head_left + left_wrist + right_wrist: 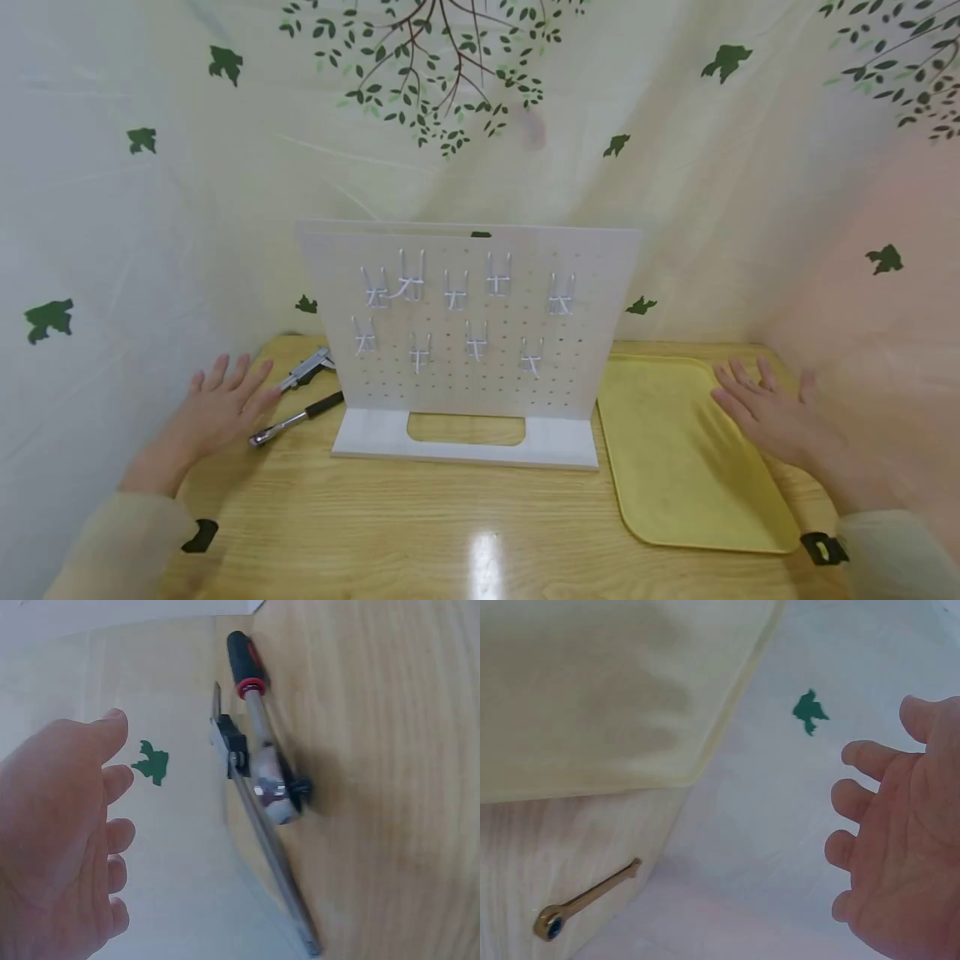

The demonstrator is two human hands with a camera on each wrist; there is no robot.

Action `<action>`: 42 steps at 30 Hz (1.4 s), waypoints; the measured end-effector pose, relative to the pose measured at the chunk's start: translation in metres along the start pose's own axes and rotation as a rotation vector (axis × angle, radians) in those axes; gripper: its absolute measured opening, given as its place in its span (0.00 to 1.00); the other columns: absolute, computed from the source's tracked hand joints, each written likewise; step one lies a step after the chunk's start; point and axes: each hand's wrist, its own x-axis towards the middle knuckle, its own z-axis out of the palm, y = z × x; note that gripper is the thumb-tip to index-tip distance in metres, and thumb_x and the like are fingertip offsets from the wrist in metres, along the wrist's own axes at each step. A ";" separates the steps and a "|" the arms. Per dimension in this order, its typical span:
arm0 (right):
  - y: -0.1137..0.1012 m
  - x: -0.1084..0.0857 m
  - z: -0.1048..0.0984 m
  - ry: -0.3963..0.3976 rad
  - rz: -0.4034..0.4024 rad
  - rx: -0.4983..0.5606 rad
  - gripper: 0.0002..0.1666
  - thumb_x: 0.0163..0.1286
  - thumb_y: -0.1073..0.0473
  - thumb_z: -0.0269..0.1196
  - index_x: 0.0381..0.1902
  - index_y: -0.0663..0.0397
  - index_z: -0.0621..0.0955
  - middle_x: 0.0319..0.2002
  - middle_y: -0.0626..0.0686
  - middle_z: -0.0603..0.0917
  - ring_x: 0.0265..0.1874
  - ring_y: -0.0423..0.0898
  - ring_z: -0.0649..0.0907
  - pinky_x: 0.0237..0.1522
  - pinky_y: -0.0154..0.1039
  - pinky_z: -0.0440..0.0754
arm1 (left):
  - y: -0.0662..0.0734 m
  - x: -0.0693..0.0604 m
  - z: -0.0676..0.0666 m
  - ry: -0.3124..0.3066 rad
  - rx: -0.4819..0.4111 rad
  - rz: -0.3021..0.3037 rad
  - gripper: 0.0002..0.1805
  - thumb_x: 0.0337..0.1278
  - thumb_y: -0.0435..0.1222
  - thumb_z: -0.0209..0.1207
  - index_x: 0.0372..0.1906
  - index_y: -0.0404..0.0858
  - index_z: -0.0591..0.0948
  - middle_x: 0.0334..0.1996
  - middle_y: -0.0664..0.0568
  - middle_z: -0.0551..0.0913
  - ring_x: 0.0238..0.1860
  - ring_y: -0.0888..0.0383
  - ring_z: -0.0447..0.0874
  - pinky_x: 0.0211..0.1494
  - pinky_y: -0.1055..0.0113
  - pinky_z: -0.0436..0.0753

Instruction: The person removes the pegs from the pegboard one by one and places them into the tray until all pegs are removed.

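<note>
My left hand (213, 421), fingers spread, hovers at the left side of the table and holds nothing. Nearest to it lie a ratchet wrench (279, 429) with a dark grip and a caliper (303, 369); the left wrist view shows both the ratchet (245, 664) and the caliper (274, 851) apart from the fingers. At the right, my empty right hand (780, 421) hangs over the edge of a yellow tray (675, 450). A combination wrench (592, 895) lies on the table beside the tray in the right wrist view; in the head view it cannot be made out.
A white pegboard (510, 392) stands upright on its base (375, 433) mid-table. Several metal hooks (476, 342) project from its front in two rough rows. Behind hangs a pale curtain (675, 167) with leaf prints, which also encloses both sides of the wooden table (405, 525).
</note>
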 end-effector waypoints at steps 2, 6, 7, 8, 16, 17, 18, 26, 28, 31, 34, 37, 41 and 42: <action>-0.004 0.002 -0.005 0.019 -0.009 -0.018 0.41 0.83 0.37 0.40 0.81 0.57 0.51 0.79 0.67 0.46 0.75 0.71 0.34 0.54 0.69 0.05 | 0.003 0.003 -0.008 -0.009 0.032 -0.012 0.41 0.79 0.61 0.34 0.81 0.36 0.49 0.76 0.25 0.42 0.75 0.25 0.26 0.64 0.21 0.24; -0.020 0.005 -0.019 0.092 -0.003 -0.045 0.40 0.83 0.36 0.41 0.82 0.49 0.51 0.80 0.64 0.47 0.75 0.72 0.39 0.50 0.77 0.08 | 0.015 0.007 -0.023 0.013 -0.034 -0.018 0.42 0.78 0.62 0.36 0.82 0.43 0.44 0.78 0.29 0.41 0.75 0.26 0.27 0.55 0.18 0.18; -0.025 0.006 -0.023 0.117 -0.002 -0.028 0.40 0.82 0.36 0.43 0.82 0.47 0.51 0.80 0.63 0.48 0.75 0.73 0.42 0.50 0.80 0.12 | 0.019 0.008 -0.027 0.026 -0.080 -0.011 0.42 0.78 0.62 0.37 0.82 0.45 0.42 0.78 0.30 0.39 0.75 0.26 0.27 0.56 0.17 0.19; -0.031 0.006 -0.027 0.150 -0.007 -0.013 0.39 0.82 0.37 0.44 0.82 0.46 0.52 0.79 0.64 0.50 0.75 0.74 0.46 0.52 0.84 0.18 | 0.023 0.008 -0.030 0.041 -0.136 0.000 0.42 0.78 0.61 0.38 0.82 0.46 0.41 0.78 0.30 0.38 0.75 0.26 0.27 0.57 0.17 0.22; -0.083 0.008 -0.059 0.293 -0.112 0.388 0.31 0.83 0.49 0.51 0.79 0.46 0.61 0.71 0.64 0.70 0.65 0.65 0.74 0.60 0.70 0.72 | 0.052 0.015 -0.042 0.147 -0.511 0.072 0.45 0.77 0.55 0.50 0.80 0.61 0.32 0.81 0.43 0.37 0.77 0.30 0.43 0.68 0.25 0.55; -0.090 0.009 -0.061 0.295 -0.135 0.435 0.30 0.84 0.51 0.50 0.79 0.47 0.62 0.71 0.63 0.71 0.65 0.58 0.76 0.61 0.61 0.76 | 0.054 0.016 -0.041 0.160 -0.543 0.071 0.45 0.77 0.54 0.51 0.80 0.62 0.32 0.81 0.42 0.39 0.76 0.29 0.46 0.68 0.26 0.58; -0.096 0.010 -0.063 0.294 -0.166 0.489 0.29 0.84 0.53 0.50 0.78 0.48 0.63 0.70 0.62 0.72 0.63 0.51 0.78 0.61 0.52 0.79 | 0.055 0.017 -0.041 0.171 -0.583 0.067 0.46 0.76 0.53 0.52 0.80 0.63 0.33 0.81 0.41 0.41 0.76 0.29 0.48 0.68 0.27 0.58; -0.130 0.027 -0.072 0.103 -0.240 0.917 0.26 0.85 0.51 0.47 0.74 0.53 0.66 0.65 0.56 0.77 0.57 0.47 0.84 0.53 0.38 0.84 | 0.063 0.032 -0.028 0.286 -0.761 0.054 0.44 0.75 0.48 0.57 0.82 0.46 0.46 0.74 0.29 0.60 0.69 0.28 0.63 0.63 0.41 0.77; -0.135 0.034 -0.072 0.017 -0.261 1.039 0.28 0.85 0.52 0.46 0.75 0.58 0.63 0.67 0.60 0.75 0.58 0.52 0.83 0.54 0.43 0.84 | 0.065 0.034 -0.024 0.294 -0.785 0.042 0.42 0.74 0.48 0.57 0.82 0.42 0.49 0.72 0.30 0.63 0.68 0.31 0.67 0.59 0.57 0.81; -0.141 0.046 -0.070 -0.110 -0.257 1.237 0.30 0.85 0.52 0.46 0.76 0.63 0.59 0.68 0.64 0.73 0.59 0.56 0.82 0.56 0.48 0.83 | 0.067 0.037 -0.018 0.271 -0.852 0.028 0.40 0.75 0.49 0.57 0.80 0.40 0.53 0.71 0.31 0.65 0.67 0.35 0.69 0.50 0.76 0.80; -0.146 0.058 -0.067 -0.217 -0.237 1.404 0.31 0.85 0.53 0.46 0.76 0.65 0.58 0.69 0.64 0.73 0.60 0.58 0.81 0.58 0.52 0.82 | 0.067 0.040 -0.011 0.234 -0.924 0.021 0.39 0.75 0.49 0.56 0.79 0.38 0.55 0.71 0.33 0.64 0.65 0.39 0.71 0.48 0.76 0.81; -0.151 0.069 -0.064 -0.283 -0.214 1.487 0.30 0.86 0.52 0.45 0.76 0.64 0.59 0.69 0.61 0.73 0.60 0.57 0.81 0.59 0.53 0.81 | 0.067 0.043 -0.004 0.214 -0.971 0.009 0.38 0.75 0.50 0.56 0.78 0.37 0.57 0.70 0.33 0.65 0.63 0.42 0.72 0.49 0.75 0.83; -0.160 0.080 -0.060 -0.314 -0.174 1.521 0.28 0.85 0.51 0.46 0.74 0.61 0.63 0.68 0.59 0.75 0.58 0.55 0.83 0.58 0.52 0.81 | 0.069 0.047 0.002 0.221 -1.021 0.005 0.36 0.76 0.49 0.54 0.76 0.33 0.59 0.68 0.33 0.66 0.63 0.42 0.71 0.53 0.71 0.83; -0.162 0.082 -0.059 -0.316 -0.161 1.530 0.27 0.85 0.51 0.47 0.73 0.60 0.64 0.68 0.59 0.75 0.58 0.56 0.83 0.58 0.52 0.82 | 0.070 0.048 0.004 0.226 -1.031 0.005 0.35 0.77 0.49 0.54 0.75 0.32 0.60 0.68 0.33 0.66 0.63 0.43 0.72 0.55 0.69 0.83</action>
